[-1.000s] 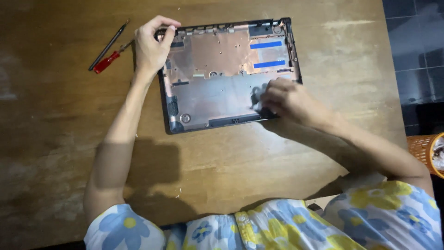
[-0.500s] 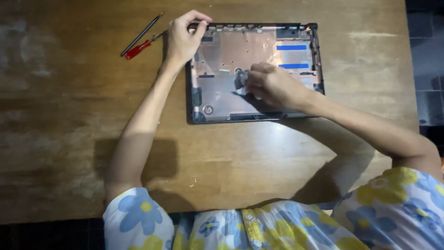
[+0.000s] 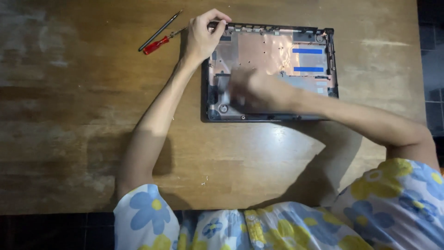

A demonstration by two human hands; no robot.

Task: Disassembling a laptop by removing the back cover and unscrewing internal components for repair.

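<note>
A dark laptop shell [image 3: 277, 51], opened and showing bare metal, is laid flat on a wooden table [image 3: 69, 115]. Its far left corner is pinched by the curled fingers of the left hand [image 3: 201, 34]. The right hand [image 3: 252, 90] is blurred over the shell's near left part; whether its fingers are open or closed cannot be told. A red screwdriver [image 3: 157, 45] and a dark tool [image 3: 159, 31] lie just left of the shell.

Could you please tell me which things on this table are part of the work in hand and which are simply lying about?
In use: open laptop base shell, left hand gripping its top-left corner, right hand (blurred) inside it.
Lying about: red-handled screwdriver, dark slim tool on the wooden table.
</note>
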